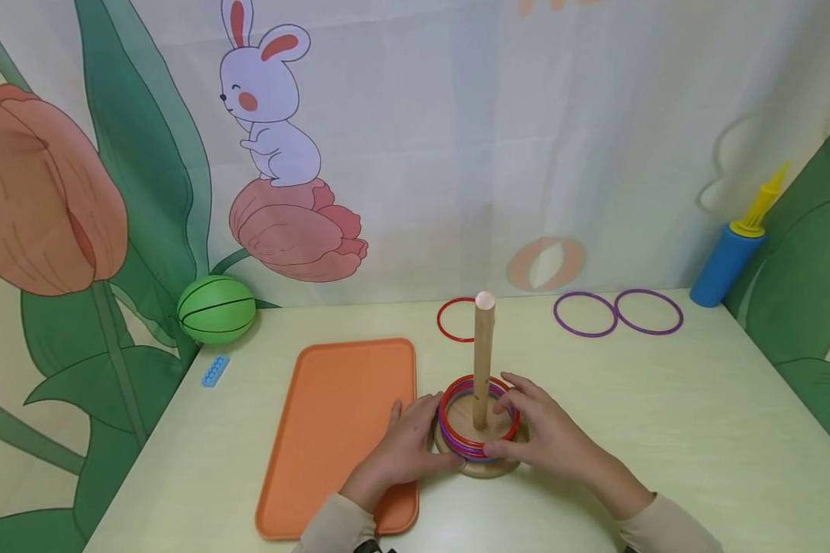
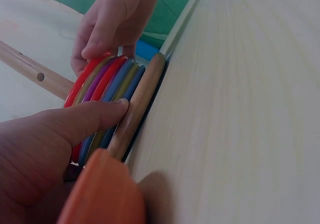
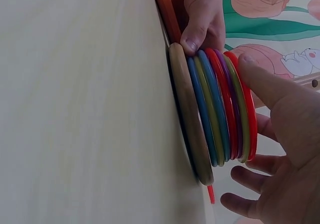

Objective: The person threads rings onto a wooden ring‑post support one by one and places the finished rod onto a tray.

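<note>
Red top ring point(image 3: 251, 121) touches the right hand point(image 1: 552, 432).

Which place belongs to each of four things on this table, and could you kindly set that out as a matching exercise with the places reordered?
Column one
1. Wooden post
2. Orange tray
3. Green ball
4. Two loose purple rings

Column two
A. Side by side near the blue pump
B. Just behind the small blue block
C. Standing up through the stacked rings
D. Partly hidden by the left hand

Pairs: 1-C; 2-D; 3-B; 4-A
</note>
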### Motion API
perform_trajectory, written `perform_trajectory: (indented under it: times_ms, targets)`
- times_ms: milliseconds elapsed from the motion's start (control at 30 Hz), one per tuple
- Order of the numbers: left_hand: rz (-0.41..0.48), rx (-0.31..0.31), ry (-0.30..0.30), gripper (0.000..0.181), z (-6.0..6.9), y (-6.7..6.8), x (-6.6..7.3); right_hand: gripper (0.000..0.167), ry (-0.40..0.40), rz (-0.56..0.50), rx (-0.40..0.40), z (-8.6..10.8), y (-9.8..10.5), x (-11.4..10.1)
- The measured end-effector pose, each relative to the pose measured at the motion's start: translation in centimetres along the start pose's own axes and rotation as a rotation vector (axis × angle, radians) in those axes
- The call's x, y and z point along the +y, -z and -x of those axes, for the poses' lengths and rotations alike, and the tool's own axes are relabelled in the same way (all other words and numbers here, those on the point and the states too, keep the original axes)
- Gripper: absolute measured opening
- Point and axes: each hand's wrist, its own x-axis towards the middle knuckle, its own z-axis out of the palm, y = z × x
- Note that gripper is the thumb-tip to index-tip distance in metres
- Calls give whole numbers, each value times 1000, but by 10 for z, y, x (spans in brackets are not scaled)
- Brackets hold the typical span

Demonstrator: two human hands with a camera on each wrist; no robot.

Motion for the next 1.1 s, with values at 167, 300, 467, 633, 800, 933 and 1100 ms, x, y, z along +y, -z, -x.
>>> perform_trajectory:
  times_ms: [167, 300, 467, 633, 800, 933, 1100]
  targets:
    - [-3, 5, -8, 99, 0, 0, 0, 51, 19, -10, -17, 0, 2, 2]
    - [-4, 9, -19, 99, 0, -1, 0, 56, 26, -11, -14, 0, 3, 3]
    - [3, 3, -13, 99, 0, -1, -1, 54, -24, -33, 50, -2, 10, 16]
    - [-1, -5, -1, 100, 0, -1, -1, 48, -135, 9, 158, -2, 26, 61]
    - [2, 5, -1, 100, 2, -1, 0, 64, -245, 202, 257, -3, 50, 103]
    - [20, 5, -1, 99, 1, 0, 0, 76, -350, 300, 257, -8, 63, 118]
    - [23, -6, 6, 100, 0, 0, 0, 82, -432, 374, 182, -14, 64, 122]
